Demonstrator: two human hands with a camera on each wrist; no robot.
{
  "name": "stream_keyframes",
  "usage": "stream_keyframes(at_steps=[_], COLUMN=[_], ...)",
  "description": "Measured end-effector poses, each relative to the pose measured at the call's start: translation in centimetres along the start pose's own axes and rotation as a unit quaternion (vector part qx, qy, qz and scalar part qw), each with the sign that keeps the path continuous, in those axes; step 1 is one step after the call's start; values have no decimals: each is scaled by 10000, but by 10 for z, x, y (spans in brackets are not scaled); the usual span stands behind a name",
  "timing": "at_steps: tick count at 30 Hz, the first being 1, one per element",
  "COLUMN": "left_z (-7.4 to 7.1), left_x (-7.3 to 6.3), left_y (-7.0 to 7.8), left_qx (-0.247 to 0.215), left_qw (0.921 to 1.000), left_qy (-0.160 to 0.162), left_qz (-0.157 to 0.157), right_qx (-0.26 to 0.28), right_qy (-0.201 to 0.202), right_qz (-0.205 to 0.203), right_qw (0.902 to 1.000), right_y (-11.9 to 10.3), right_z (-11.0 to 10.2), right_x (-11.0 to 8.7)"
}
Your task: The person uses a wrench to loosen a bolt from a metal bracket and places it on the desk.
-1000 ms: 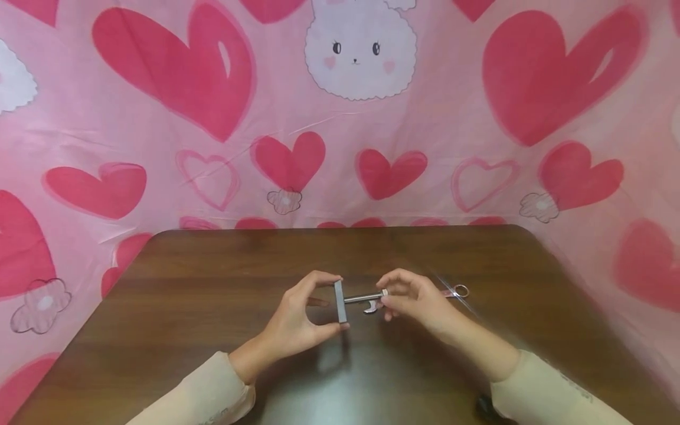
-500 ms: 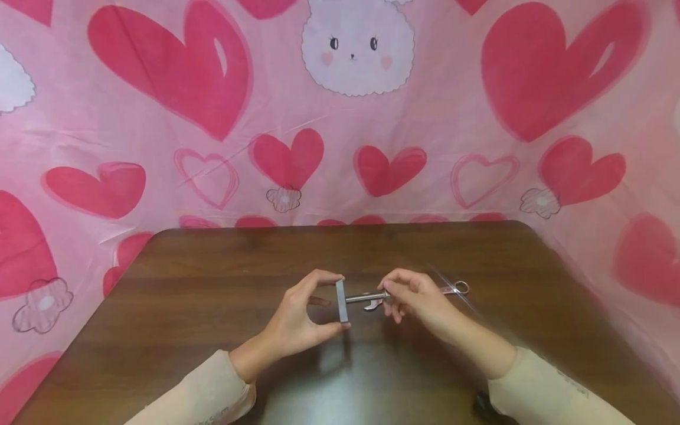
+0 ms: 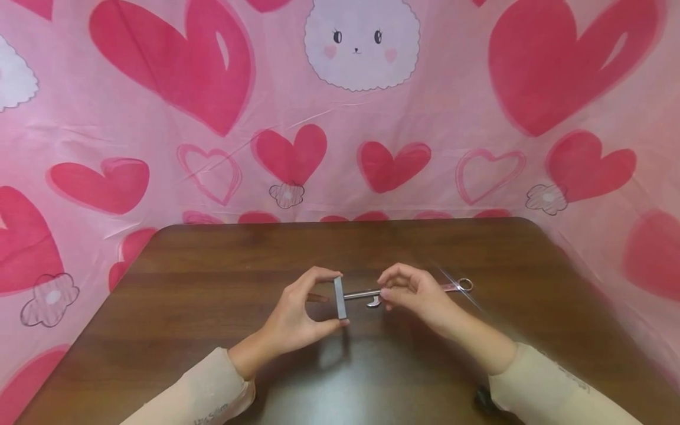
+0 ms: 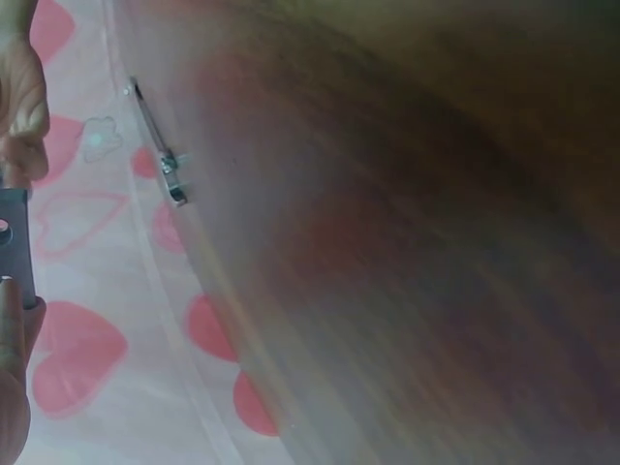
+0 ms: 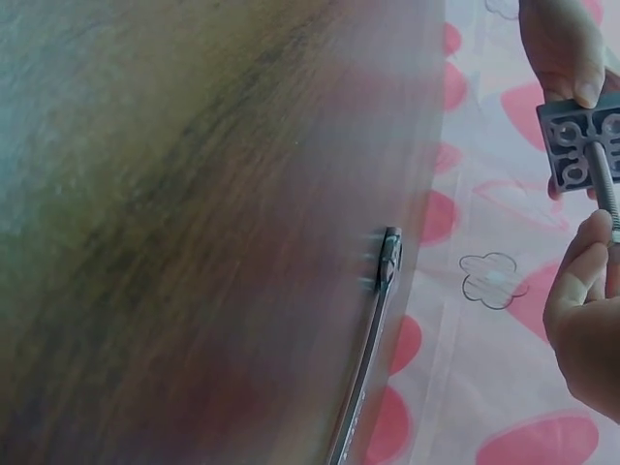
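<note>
In the head view my left hand (image 3: 303, 313) holds a square grey plate (image 3: 340, 298) on edge above the table, thumb below and fingertips above. A threaded bolt (image 3: 361, 294) sticks out of the plate toward the right. My right hand (image 3: 419, 293) pinches the bolt's far end between thumb and fingers, which partly hide it. The right wrist view shows the plate's ribbed face (image 5: 570, 145) with round recesses, and the bolt's thread (image 5: 604, 184) leading to a metal head or nut at the right fingertips; I cannot tell which.
A silver wrench (image 3: 453, 288) lies on the brown wooden table (image 3: 239, 254), behind and partly hidden by the right hand. A dark object (image 3: 483, 401) sits by the right sleeve. A pink heart-patterned cloth (image 3: 340, 118) hangs behind the table.
My right thumb and fingers shift on the bolt's end, rolling forward and then back to much the same pose. My left hand and the plate keep their place.
</note>
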State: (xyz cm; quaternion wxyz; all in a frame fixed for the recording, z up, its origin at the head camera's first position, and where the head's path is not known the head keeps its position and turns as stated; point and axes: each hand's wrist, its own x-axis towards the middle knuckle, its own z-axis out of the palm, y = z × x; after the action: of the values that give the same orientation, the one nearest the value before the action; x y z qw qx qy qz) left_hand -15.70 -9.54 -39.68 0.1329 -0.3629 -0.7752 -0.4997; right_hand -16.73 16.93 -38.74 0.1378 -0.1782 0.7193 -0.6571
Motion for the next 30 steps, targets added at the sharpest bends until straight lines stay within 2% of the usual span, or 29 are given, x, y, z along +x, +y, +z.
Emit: stream_keyframes(at_steps=[8,13,16,21,30], left_z=[-1,-1,-1,-1,-1], left_x=[1,1,0,0,2], left_y=[0,-2,-3,-3,-4], left_qx=[-25,-2,1,-8,14], left_qw=[10000,9999,9999,9999,10000], left_qy=[35,53,33,27,26], left_qz=[-75,-102,-133,-127,-39], right_qx=[-61,269,249,51,203], right_qy=[-19,-316,-430,-349,-164], right_qz=[-226,-64,-2,17,108], right_qw=[9997,9991,9988,9994,9996], right_y=[1,2,3,4,1], right_z=[2,1,1,0,3], right_x=[1,2,3,4,6])
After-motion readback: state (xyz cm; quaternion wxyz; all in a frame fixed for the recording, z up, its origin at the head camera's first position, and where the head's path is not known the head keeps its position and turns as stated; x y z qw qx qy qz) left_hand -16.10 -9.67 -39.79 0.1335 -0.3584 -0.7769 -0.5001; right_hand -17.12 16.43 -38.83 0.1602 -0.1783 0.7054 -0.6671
